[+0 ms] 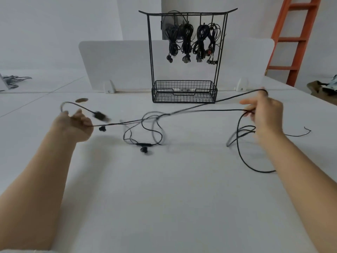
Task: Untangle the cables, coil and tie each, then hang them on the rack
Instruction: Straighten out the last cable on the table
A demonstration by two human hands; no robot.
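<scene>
A wide white table (164,207) fills most of the view, with a white divider panel (118,61) standing across its far edge and an orange ladder (299,33) behind it on the right. A tall black wire rack (149,52) stands on the table in front of the panel, with a mesh basket (184,99) at its base. Four coiled black cables (186,39) hang side by side from its top bar. The left hand (76,125) and the right hand (264,114) are raised well apart over the table, with a loose black earphone cable (200,111) stretched between them. The left fingers (85,123) are curled round one end of it, and a blurred black plug piece (100,115) swings just beside them. The right fingers (250,108) pinch the strands, and one strand loops over the top of the hand. Between the hands, the cable sags into tangled loops (155,125) lying on the table. More slack trails under the right wrist. A slim black inline remote (144,144) and a small black earbud (144,149) lie at the near edge of the tangle, and a second earbud (102,128) sits near the left hand.
</scene>
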